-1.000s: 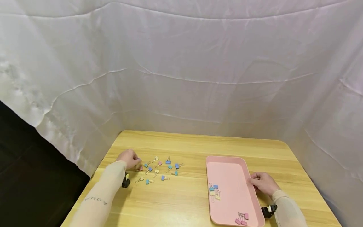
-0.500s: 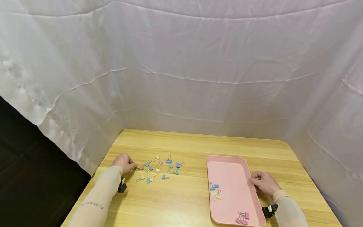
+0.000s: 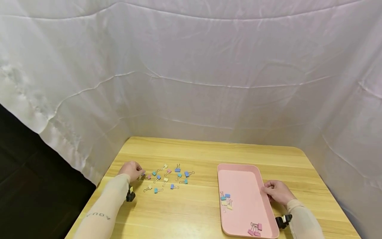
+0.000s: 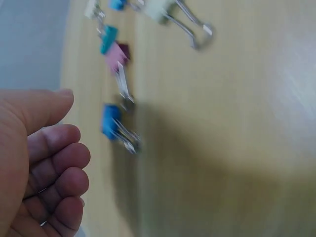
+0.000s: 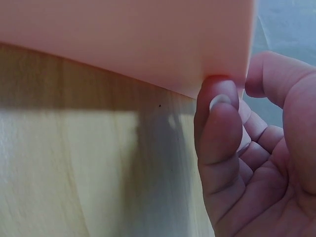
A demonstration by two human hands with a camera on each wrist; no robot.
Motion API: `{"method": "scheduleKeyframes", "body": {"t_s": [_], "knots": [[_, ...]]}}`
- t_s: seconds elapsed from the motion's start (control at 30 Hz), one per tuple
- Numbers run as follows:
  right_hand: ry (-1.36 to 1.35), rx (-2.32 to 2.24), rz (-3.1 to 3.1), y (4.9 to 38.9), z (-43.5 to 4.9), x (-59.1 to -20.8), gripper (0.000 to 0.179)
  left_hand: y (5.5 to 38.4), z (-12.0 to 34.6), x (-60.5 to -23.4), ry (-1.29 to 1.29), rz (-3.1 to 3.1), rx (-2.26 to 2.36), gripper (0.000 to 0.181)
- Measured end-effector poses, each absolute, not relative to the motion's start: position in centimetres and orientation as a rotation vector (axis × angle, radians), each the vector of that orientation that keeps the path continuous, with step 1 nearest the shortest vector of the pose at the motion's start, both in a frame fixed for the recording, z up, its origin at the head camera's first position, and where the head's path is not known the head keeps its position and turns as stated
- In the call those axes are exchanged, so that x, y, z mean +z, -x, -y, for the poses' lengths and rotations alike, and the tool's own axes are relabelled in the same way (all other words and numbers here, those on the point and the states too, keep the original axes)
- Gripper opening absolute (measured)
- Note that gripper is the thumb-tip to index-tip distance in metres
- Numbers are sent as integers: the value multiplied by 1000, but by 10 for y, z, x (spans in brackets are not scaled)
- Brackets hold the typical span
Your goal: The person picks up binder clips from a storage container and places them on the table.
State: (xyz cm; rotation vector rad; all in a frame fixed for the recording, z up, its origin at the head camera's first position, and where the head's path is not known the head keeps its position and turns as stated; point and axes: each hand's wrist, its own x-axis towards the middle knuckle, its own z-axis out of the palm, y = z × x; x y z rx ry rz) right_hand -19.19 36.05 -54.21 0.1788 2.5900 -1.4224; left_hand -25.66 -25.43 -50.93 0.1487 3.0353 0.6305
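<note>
My left hand (image 3: 131, 170) is at the left end of a scatter of binder clips. In the left wrist view its fingers (image 4: 69, 155) are loosely curled, thumb apart, with nothing between them. Just beyond the fingertips lies a blue binder clip (image 4: 111, 121), with a pink binder clip (image 4: 117, 58) next to it. My right hand (image 3: 277, 192) pinches the right rim of a pink tray (image 3: 244, 182), thumb on the inner side and fingers outside. Inside the tray, pink binder clips (image 3: 255, 229) lie at the near end, and blue, teal and yellow ones (image 3: 224, 203) lie along the left wall.
Several more clips lie spread on the wooden table (image 3: 191, 212), among them a teal clip (image 3: 156, 190), a yellow clip (image 3: 165, 180) and a blue clip (image 3: 187, 174). A pale curtain (image 3: 191, 99) encloses the back and sides of the table.
My left hand has drawn back to the left. A blue binder clip now shows on the table by its fingertips, beside the pink one. The right hand and tray have stayed put.
</note>
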Motion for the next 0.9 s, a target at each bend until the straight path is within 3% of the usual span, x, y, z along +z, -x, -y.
{"method": "scheduleKeyframes", "body": {"t_s": [0.3, 0.9], "knots": [[-150, -1381, -2642, 191, -358, -539, 20, 263, 196, -480, -324, -2998, 685, 16], [-151, -1325, -2689, 197, -356, -541, 18, 255, 15, -463, -975, -2855, 565, 17]]}}
